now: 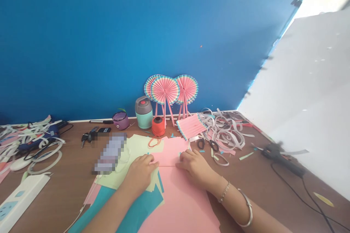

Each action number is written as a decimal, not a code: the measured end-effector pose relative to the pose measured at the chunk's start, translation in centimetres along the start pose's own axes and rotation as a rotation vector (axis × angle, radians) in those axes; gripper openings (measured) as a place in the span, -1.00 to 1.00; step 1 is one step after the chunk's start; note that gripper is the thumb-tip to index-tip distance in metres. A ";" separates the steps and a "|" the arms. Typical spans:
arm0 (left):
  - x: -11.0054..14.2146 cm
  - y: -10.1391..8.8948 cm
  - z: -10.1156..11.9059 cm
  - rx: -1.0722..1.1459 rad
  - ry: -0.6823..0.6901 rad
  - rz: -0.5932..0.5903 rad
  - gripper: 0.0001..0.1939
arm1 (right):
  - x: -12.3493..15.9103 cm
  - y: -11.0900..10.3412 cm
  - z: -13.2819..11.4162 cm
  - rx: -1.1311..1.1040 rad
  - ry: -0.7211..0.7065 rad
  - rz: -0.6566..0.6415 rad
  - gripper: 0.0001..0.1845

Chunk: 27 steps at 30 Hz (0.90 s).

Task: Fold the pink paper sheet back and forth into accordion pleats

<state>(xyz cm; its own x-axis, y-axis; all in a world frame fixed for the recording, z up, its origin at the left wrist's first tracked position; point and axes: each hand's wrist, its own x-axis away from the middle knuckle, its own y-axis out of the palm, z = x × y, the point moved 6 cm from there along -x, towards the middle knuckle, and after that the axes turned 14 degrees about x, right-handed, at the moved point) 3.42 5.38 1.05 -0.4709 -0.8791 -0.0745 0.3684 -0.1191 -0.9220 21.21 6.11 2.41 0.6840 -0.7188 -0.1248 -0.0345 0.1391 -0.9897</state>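
Note:
A sheet of pink paper (169,156) lies before me, its straight near edge or crease running between my two hands. At the left end of that line, my left hand (140,174) has curled fingers, with thumb and index closed on the paper. My right hand (194,169) holds the right end the same way, fingers bent; its fingertips are partly hidden. Larger pink sheets (180,204) lie beneath and toward me. Pale green paper (115,180) and teal paper (144,207) spread under my left arm. An orange rubber band (154,143) rests just beyond the sheet.
Pink paper fans (165,90) stand against the blue wall, beside a teal jar (144,118) and red container (158,126). A pleated pink strip (191,126), scissors (213,145) and paper scraps (228,134) lie right. Further right is a glue gun (284,160); left, a power strip (22,198).

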 end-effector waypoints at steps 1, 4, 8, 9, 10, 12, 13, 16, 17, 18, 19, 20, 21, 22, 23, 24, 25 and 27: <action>0.0 -0.2 -0.2 0.006 -0.017 0.008 -0.44 | 0.1 -0.2 0.2 -0.009 0.012 -0.003 -0.68; 0.2 -0.9 -1.0 0.012 -0.061 0.057 -0.46 | 0.2 -0.5 0.4 -0.022 0.026 0.013 -0.72; 0.4 -1.3 -1.5 0.036 -0.043 0.137 -0.51 | 0.2 -0.3 0.2 -0.006 -0.007 0.059 -0.76; 0.5 -1.6 -1.6 0.045 -0.035 0.191 -0.52 | 0.2 -0.2 0.3 0.001 -0.013 0.074 -0.75; 0.7 -2.1 -1.8 0.058 -0.032 0.271 -0.54 | 0.2 -0.1 0.3 0.005 -0.019 0.091 -0.74; 1.3 -3.4 -2.2 0.102 -0.051 0.475 -0.58 | 0.2 0.0 0.7 -0.020 -0.020 0.133 -0.73; 1.7 -3.9 -2.4 0.136 -0.070 0.567 -0.61 | 0.2 -0.1 0.9 -0.054 -0.013 0.165 -0.72; 1.9 -4.1 -2.6 0.319 -0.127 0.585 -0.69 | 0.4 -0.8 1.8 -0.219 0.030 0.327 -0.71; 1.7 -3.6 -2.4 0.405 -0.141 0.506 -0.71 | 0.5 -1.2 2.0 -0.269 0.044 0.392 -0.72; 1.3 -2.8 -2.1 0.501 -0.153 0.403 -0.72 | 0.6 -1.6 2.0 -0.305 0.047 0.447 -0.73; 1.0 -2.1 -1.7 0.600 -0.169 0.300 -0.73 | 0.7 -1.9 1.7 -0.325 0.038 0.489 -0.73; 0.7 -1.4 -1.3 0.699 -0.199 0.240 -0.73 | 0.8 -2.2 1.3 -0.324 0.016 0.516 -0.74; 0.5 -0.8 -0.8 0.801 -0.220 0.186 -0.71 | 0.8 -2.5 0.8 -0.302 -0.017 0.533 -0.74; 0.3 -0.4 -0.4 0.876 -0.232 0.173 -0.66 | 0.9 -2.7 0.1 -0.264 -0.056 0.547 -0.74; 0.2 0.0 -0.1 0.941 -0.254 0.173 -0.63 | 0.9 -2.8 -0.6 -0.217 -0.096 0.562 -0.74; 0.1 0.3 0.1 0.989 -0.273 0.182 -0.61 | 1.0 -2.9 -1.3 -0.168 -0.137 0.571 -0.75; 0.1 0.4 0.2 1.009 -0.290 0.210 -0.60 | 1.0 -2.9 -1.9 -0.122 -0.175 0.572 -0.75; 0.2 0.2 0.2 0.982 -0.295 0.295 -0.60 | 0.9 -2.7 -2.8 -0.055 -0.241 0.549 -0.75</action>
<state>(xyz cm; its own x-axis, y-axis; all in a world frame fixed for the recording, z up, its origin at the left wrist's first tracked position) 3.54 5.10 0.89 -0.0930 -0.9953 -0.0285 0.9829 -0.0872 -0.1622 19.86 3.13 4.81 0.7013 -0.3763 -0.6055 -0.4624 0.4064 -0.7881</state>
